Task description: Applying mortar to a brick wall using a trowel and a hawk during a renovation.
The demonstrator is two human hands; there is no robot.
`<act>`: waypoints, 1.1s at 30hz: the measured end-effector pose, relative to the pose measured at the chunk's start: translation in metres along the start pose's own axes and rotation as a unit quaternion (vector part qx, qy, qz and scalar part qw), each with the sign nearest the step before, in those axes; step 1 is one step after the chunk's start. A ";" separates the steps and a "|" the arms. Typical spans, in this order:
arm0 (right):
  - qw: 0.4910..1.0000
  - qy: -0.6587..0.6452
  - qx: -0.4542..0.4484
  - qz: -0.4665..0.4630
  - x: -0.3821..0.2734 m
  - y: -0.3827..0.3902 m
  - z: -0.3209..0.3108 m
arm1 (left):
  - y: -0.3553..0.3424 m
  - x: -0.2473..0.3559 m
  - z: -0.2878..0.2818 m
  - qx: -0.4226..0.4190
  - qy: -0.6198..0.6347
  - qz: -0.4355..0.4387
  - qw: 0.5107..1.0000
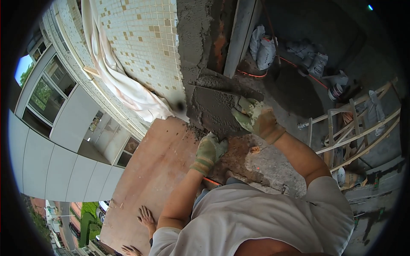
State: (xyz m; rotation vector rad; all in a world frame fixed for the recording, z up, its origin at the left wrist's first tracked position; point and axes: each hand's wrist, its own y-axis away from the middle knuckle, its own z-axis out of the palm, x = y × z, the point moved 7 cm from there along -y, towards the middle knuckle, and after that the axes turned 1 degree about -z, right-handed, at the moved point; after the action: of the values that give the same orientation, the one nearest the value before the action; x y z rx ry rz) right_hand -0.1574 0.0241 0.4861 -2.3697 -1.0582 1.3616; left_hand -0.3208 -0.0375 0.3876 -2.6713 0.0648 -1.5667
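My left hand (209,150), in a green and pale knit glove caked with mortar, is closed at the lower edge of a dark mortar board (207,106). Wet grey mortar covers the board's face, and its grip is hidden. On the board's right side my right hand (256,120), gloved alike, has its fingers curled round what looks like a trowel (232,84). Its long mortar-coated blade lies across the board's top, with the handle hidden in the glove. Both tools are close to the bottom of a grey rendered wall edge (194,34), beside a tiled wall (141,47).
A brown wooden sheet (149,170) lies to the left, with another person's hand (146,216) flat on it. White cloth (115,77) hangs along the tiled wall. White sacks (265,51), an orange cable (294,65) and a wooden ladder-like frame (354,128) are on the right.
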 end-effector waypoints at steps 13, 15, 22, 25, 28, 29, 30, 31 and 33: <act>0.915 0.357 -0.038 -0.184 -0.077 -0.012 -0.053 | 0.022 -0.007 -0.028 -0.119 0.215 0.043 0.968; 0.895 0.370 -0.047 -0.246 -0.058 0.011 -0.047 | 0.027 -0.037 0.002 -0.057 -0.011 0.054 0.997; 0.972 -0.088 -0.065 0.209 0.027 0.042 -0.022 | 0.012 -0.087 0.032 -0.031 0.386 -0.057 0.920; 0.987 0.005 -0.109 0.114 0.024 0.029 -0.034 | 0.041 -0.050 -0.012 0.002 0.491 -0.063 0.869; 0.964 -0.158 0.007 0.216 0.112 0.052 -0.048 | 0.040 -0.061 -0.011 0.016 0.403 -0.105 0.909; 0.963 -0.161 0.003 0.216 0.114 0.040 -0.054 | 0.042 -0.067 -0.008 0.026 0.379 -0.114 0.918; 0.980 -0.097 -0.062 0.164 0.107 0.019 -0.064 | 0.043 -0.068 -0.008 0.028 0.379 -0.116 0.918; 0.985 -0.030 -0.125 0.112 0.090 0.004 -0.071 | 0.046 -0.064 -0.011 0.046 0.388 -0.107 0.914; 0.981 -0.065 -0.109 0.144 0.048 -0.018 -0.077 | 0.049 -0.063 -0.012 0.067 0.396 -0.098 0.911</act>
State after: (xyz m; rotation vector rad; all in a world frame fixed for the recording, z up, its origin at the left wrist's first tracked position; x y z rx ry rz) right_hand -0.0876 0.0823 0.5055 -2.7131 -0.9708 1.5877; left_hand -0.3626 -0.0834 0.3360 -1.8156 -0.2817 -2.4981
